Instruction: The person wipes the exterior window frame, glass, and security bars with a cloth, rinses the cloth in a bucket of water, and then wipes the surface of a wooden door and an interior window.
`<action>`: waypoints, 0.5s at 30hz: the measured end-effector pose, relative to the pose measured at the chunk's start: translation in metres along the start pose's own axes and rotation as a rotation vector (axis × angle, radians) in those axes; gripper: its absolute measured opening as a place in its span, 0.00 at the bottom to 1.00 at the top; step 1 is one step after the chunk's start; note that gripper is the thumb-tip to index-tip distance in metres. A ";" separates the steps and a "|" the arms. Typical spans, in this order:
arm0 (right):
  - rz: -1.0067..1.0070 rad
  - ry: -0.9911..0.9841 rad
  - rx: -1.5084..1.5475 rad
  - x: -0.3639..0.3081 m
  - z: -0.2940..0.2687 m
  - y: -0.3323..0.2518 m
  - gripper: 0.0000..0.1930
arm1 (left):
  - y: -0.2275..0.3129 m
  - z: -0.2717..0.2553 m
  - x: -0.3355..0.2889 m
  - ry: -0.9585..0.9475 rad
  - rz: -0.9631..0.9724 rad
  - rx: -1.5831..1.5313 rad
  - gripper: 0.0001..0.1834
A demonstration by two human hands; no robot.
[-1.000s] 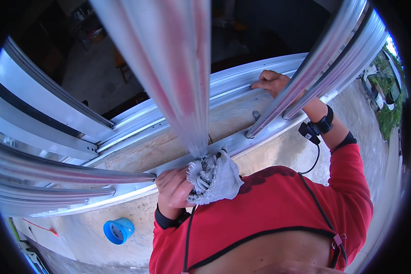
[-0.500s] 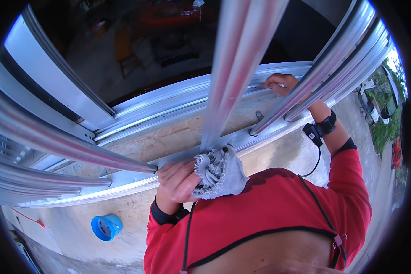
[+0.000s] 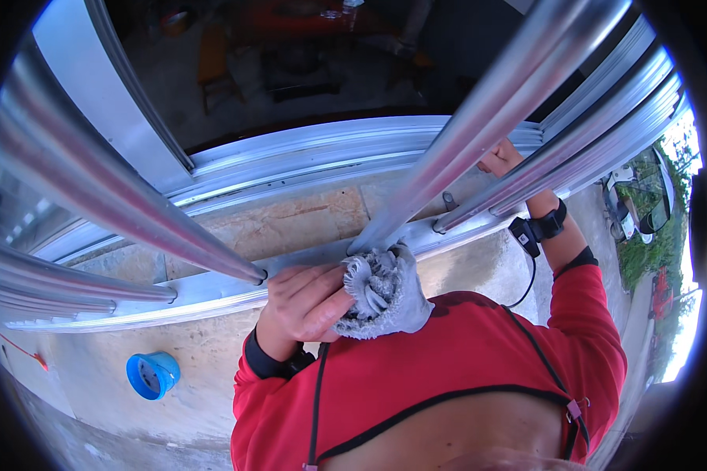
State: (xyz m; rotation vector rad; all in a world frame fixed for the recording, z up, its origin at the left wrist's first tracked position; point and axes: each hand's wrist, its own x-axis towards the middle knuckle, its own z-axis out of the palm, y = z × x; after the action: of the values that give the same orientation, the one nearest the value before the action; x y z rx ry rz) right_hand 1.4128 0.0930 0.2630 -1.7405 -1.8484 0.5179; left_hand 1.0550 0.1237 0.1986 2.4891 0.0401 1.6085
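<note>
A bunched grey cloth [image 3: 389, 292] with a frayed edge is pressed against the foot of a metal bar [image 3: 467, 149], on the lower rail [image 3: 314, 261]. My left hand [image 3: 302, 302] grips the cloth's left side, its fingers over the rail. Past the bars, my right hand [image 3: 507, 159] is by the window track [image 3: 291, 161] on the right. Its fingers look curled, partly hidden by the bar; whatever they may hold does not show. A black strap with a small device [image 3: 543, 228] is on my right wrist.
More metal bars [image 3: 133, 173] rise at left and right. A stone sill [image 3: 275, 224] lies between rail and track. A blue bucket [image 3: 153, 374] stands on the concrete floor at lower left. Beyond the window is a dark room with a wooden chair [image 3: 216, 67]. A parked scooter [image 3: 628, 204] is at far right.
My view has shifted, so the bars lean differently and the bucket appears further left. The right hand is now partly behind the middle bar. The left hand keeps hold of the cloth at the bar's foot.
</note>
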 end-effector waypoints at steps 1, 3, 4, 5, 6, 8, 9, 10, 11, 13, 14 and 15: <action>-0.004 0.029 -0.051 -0.003 0.000 -0.007 0.27 | 0.000 0.000 -0.001 -0.004 0.012 -0.011 0.14; -0.086 -0.060 -0.068 -0.002 -0.001 -0.002 0.28 | -0.001 -0.002 -0.002 0.002 0.021 -0.005 0.14; -0.076 -0.095 -0.096 -0.001 -0.001 -0.004 0.28 | 0.000 -0.001 -0.001 0.001 0.032 -0.004 0.14; -0.065 -0.131 -0.124 -0.001 -0.001 -0.006 0.29 | 0.001 0.000 0.001 0.002 0.030 -0.007 0.14; -0.169 -0.160 -0.133 0.001 0.001 -0.006 0.29 | 0.002 0.001 0.002 0.011 0.019 -0.006 0.14; -0.278 -0.185 -0.145 0.003 0.003 -0.010 0.29 | 0.002 0.001 0.005 0.023 0.014 -0.001 0.13; -0.280 -0.145 -0.157 0.000 0.005 -0.014 0.29 | 0.002 0.001 0.007 0.012 0.022 -0.001 0.13; -0.278 -0.122 -0.166 -0.001 0.005 -0.015 0.29 | 0.002 0.001 0.009 0.001 0.030 -0.004 0.13; -0.278 -0.100 -0.172 -0.001 0.007 -0.017 0.29 | 0.003 0.002 0.010 0.002 0.033 -0.007 0.13; -0.278 -0.186 -0.143 0.002 0.009 -0.015 0.29 | 0.005 0.004 0.011 0.017 0.025 0.004 0.13; -0.255 -0.221 -0.128 0.003 0.008 -0.014 0.29 | 0.005 0.005 0.011 0.017 0.027 0.001 0.13; -0.228 -0.255 -0.112 0.001 0.006 -0.012 0.29 | 0.006 0.007 0.011 0.021 0.025 0.000 0.13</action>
State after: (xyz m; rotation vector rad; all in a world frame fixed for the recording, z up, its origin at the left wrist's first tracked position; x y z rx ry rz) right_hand 1.3994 0.0934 0.2660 -1.5628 -2.2607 0.5753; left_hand 1.0652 0.1180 0.2068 2.4826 0.0122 1.6437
